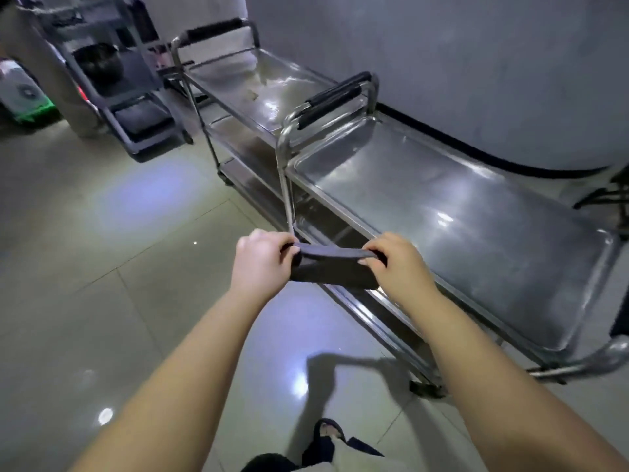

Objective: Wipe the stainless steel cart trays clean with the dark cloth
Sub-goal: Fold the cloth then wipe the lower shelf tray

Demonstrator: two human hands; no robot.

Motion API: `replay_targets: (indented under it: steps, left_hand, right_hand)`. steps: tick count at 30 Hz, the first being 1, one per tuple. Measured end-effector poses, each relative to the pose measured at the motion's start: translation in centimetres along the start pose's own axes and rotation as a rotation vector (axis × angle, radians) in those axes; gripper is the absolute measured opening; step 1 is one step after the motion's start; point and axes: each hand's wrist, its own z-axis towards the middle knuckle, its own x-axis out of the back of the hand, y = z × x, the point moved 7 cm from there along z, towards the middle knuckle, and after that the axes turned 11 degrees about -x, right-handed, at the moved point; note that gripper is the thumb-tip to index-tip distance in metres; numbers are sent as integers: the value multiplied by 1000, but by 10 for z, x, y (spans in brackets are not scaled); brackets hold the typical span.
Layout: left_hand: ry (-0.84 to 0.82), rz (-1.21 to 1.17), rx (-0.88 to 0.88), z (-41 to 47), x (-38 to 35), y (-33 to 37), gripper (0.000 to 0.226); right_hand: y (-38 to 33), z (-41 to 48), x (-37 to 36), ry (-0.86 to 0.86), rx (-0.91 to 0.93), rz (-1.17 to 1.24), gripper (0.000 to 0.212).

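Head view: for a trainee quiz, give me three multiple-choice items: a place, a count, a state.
1. Where is the dark cloth? A on the far tray; B held up beside the near cart; C on the floor.
2. How many steel carts line the wall? A one; B four; C two.
3. The left hand is: A gripping the cloth; B flat open; C on a handle.
B: the left and the right hand hold it. C: near cart, far cart. A: it curls round the cloth's end.
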Motion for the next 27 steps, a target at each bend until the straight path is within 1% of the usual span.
replay_targets:
  steps: [3, 6, 9, 11, 15, 19, 21, 23, 25, 27]
  left_hand:
    - [-44, -14, -84, 43, -17, -7, 7]
    - [-98, -43, -172, 70, -40, -23, 5]
    - [-216, -44, -299, 95, -75, -42, 4]
    - [-291, -58, -381, 110, -98, -53, 3]
    - [-421, -157, -519, 128, -132, -68, 5]
    - [-539, -248, -643, 137, -159, -80, 8]
    - [-585, -288, -665, 137, -176, -84, 8]
    - [-628, -327, -646, 133, -198, -88, 9]
    - [-658, -323, -616, 126, -230, -92, 10]
    - [-684, -309, -601, 119, -271, -89, 12]
  right_hand:
    - [13, 25, 1, 55, -83, 20, 6]
    - [28, 36, -18, 59, -178, 47, 6]
    - [43, 43, -51, 38, -304, 32, 10]
    - [50, 44, -71, 60, -416, 52, 10]
    - [47, 30, -108, 207, -533, 159, 6]
    - [47, 11, -143, 333, -752, 285, 9]
    - [50, 4, -162, 365, -818, 337, 9]
    - [61, -5, -184, 365, -928, 410, 11]
    - [84, -12, -209, 351, -1022, 448, 13]
    - [119, -11, -230, 330, -1075, 454, 13]
